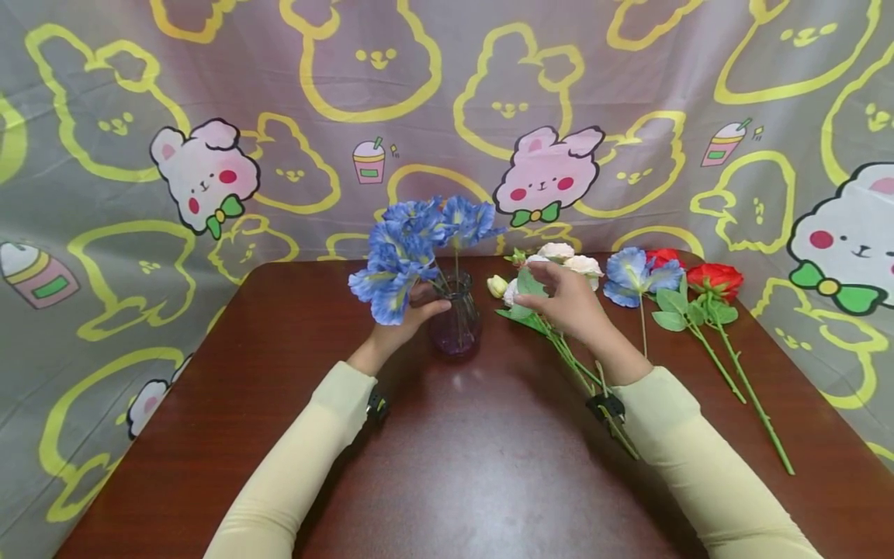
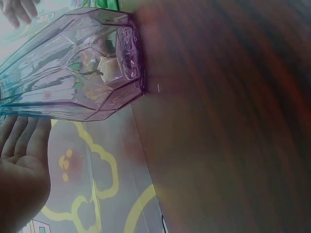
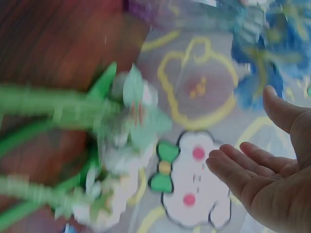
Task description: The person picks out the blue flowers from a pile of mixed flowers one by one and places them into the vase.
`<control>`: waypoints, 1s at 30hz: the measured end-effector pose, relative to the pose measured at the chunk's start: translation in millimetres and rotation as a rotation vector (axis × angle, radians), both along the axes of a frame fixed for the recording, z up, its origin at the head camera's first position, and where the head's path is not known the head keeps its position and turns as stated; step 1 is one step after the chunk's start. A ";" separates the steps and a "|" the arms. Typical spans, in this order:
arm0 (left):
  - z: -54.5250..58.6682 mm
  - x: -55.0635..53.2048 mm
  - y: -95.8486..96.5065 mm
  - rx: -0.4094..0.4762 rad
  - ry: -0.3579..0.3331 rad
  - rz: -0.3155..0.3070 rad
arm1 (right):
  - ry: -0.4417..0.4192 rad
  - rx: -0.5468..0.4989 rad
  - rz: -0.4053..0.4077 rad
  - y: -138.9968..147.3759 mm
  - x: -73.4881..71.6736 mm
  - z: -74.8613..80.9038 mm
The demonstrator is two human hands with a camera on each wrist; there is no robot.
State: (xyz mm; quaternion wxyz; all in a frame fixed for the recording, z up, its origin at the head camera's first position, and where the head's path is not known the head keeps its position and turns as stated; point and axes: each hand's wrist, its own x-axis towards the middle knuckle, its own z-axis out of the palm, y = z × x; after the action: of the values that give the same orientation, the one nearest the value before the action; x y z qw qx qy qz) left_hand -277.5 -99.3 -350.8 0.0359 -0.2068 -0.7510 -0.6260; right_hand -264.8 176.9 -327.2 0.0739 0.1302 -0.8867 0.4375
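Observation:
A clear, purple-tinted glass vase point(image 1: 457, 334) stands upright on the table, with blue artificial flowers point(image 1: 401, 248) leaning out of its mouth. Beside its neck is my left hand point(image 1: 408, 320), partly covered by the petals. In the left wrist view, the left fingers point(image 2: 31, 138) reach fairly straight to the glass point(image 2: 73, 63). My right hand point(image 1: 569, 303) hovers over the white flowers point(image 1: 583, 268) and their green stems point(image 1: 569, 357). Its fingers and thumb are spread apart with nothing between them, as the right wrist view shows of this hand point(image 3: 267, 184).
Right of the white bunch lies a single blue flower point(image 1: 628, 276). Red roses point(image 1: 715, 281) with long stems lie farther right on the brown table point(image 1: 447, 466). A patterned curtain point(image 1: 433, 140) hangs behind the table's far edge.

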 end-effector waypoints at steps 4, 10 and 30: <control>0.1 0.9 0.3 -0.014 0.042 -0.009 | 0.006 0.069 -0.094 33.6 6.7 7.5; 2.1 2.0 1.3 -0.025 0.048 -0.014 | -0.005 0.121 -0.201 77.6 13.3 10.3; -1.6 -1.3 -2.5 -0.054 -0.067 -0.002 | -0.328 0.489 -0.234 158.4 7.8 -34.3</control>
State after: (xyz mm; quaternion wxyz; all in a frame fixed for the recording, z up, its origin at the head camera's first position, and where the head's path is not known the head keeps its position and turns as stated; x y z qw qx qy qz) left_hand -278.8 -101.8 -352.4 0.0043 -0.1875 -0.7683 -0.6120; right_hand -257.0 335.3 -361.5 -0.0539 -0.0313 -0.9746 0.2149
